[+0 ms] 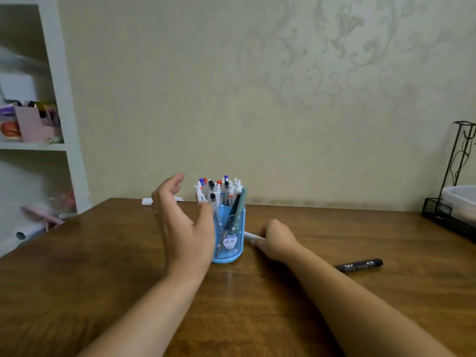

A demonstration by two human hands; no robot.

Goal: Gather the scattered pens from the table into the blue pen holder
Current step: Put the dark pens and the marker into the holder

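— Pens point(221, 190) fill the blue pen holder point(228, 234)?
— Mostly. Left hand point(184, 222) hovers beside it, spread wide, empty. Right hand point(274, 240), just right of the holder, closes around a white pen point(251, 237). A black marker point(359, 265) lies farther right.

My left hand point(181, 222) is up in the air with the fingers spread wide and the palm facing right. My right hand point(274, 240) is low with its fingers curled in tight. Both my arms reach forward.
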